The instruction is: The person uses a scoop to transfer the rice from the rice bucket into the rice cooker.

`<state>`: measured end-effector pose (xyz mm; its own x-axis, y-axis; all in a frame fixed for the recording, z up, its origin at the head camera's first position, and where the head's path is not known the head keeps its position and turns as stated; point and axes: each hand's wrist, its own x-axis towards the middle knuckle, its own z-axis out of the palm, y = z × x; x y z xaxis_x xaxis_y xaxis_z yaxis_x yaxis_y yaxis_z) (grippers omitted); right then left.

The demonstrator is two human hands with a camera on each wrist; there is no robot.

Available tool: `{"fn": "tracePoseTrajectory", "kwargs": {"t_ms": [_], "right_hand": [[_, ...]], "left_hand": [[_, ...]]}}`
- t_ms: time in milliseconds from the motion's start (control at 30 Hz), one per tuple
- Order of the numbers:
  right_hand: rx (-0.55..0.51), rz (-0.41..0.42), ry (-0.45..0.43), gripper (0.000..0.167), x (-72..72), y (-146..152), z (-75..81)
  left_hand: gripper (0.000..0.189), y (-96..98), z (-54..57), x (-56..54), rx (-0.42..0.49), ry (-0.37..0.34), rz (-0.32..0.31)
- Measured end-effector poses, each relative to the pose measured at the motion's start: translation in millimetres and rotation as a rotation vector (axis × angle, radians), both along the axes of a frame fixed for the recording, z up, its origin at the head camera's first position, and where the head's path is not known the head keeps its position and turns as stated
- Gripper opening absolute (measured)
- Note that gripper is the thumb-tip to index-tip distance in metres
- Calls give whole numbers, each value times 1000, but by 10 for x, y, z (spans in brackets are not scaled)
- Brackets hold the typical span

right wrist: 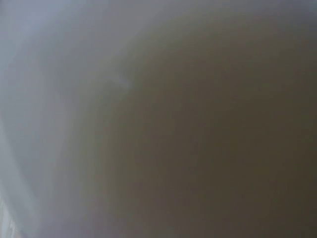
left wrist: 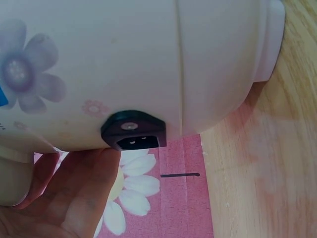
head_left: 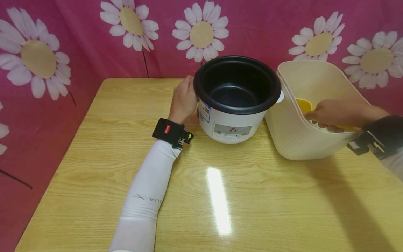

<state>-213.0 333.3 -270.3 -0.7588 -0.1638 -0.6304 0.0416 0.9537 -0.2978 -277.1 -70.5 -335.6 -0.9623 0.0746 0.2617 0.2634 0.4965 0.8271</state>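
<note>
A white rice cooker [head_left: 231, 127] with a black inner pot [head_left: 237, 92] stands lidless near the back of the table. At its left side, just under the dark rim, my left hand [head_left: 184, 98] holds the cooker. The left wrist view shows that hand's fingers [left wrist: 91, 173] against the cooker wall, beside the side handle [left wrist: 14, 176] and near the black power socket [left wrist: 136, 136]. My right hand [head_left: 337, 113] reaches inside a cream bin [head_left: 292, 140] and grips a yellow scoop [head_left: 303, 105]. The bin's front wall hides the lower part of that hand.
The bin stands close against the cooker's right handle [head_left: 280, 97]. Behind the wooden table [head_left: 126, 112] hangs a pink cloth [head_left: 85, 31] with large daisies. A bright light reflection lies on the tabletop. The right wrist view is mostly a dark blur.
</note>
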Motion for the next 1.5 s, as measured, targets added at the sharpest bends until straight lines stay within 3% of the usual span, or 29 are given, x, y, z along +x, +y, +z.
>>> {"fn": "tracePoseTrajectory", "kwargs": {"t_ms": [333,1000,1500], "right_hand": [[-105,-89,-41,46,9,8,-6],[-226,-179,-67,49,-30,64,-6],[-242,-230,-127,52,-87,90,22]], "left_hand": [[41,7,1,0,12,-11,-7],[41,-8,-32,-19,22,9,12],[39,-22,-33,-8,15,41,14]]}}
